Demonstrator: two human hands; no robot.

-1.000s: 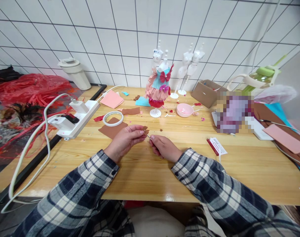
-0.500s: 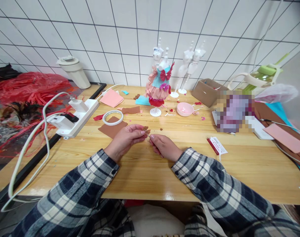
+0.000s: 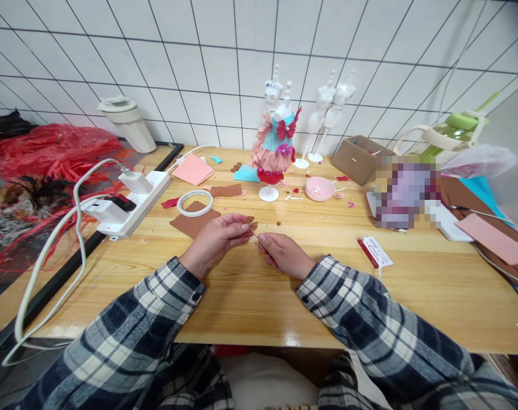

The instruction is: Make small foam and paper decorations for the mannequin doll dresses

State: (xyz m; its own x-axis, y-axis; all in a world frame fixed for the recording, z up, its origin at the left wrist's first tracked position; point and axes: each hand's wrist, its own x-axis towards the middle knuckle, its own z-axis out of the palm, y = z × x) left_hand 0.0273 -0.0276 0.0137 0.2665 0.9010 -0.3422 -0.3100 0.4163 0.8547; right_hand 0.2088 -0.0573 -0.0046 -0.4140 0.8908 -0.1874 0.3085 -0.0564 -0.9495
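Brown paper scrap [image 3: 253,224], pinched in left hand [image 3: 218,237] near tape roll [image 3: 194,214], may tear if thin rod [image 3: 254,234] gripped by right hand [image 3: 287,254] slips.

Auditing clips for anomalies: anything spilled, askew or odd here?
Yes: small loose scraps lie scattered on the table around the pink bowl, like spillage. On the right, a pixelated patch looks unnatural, hiding what lies there. No damage is evident.

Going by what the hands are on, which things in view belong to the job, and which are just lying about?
In use:
small brown paper piece, in the left hand
thin tool, in the right hand
brown sheet, probably, by its matching colour

Apparently just lying about:
power strip
lidded cup
cardboard box
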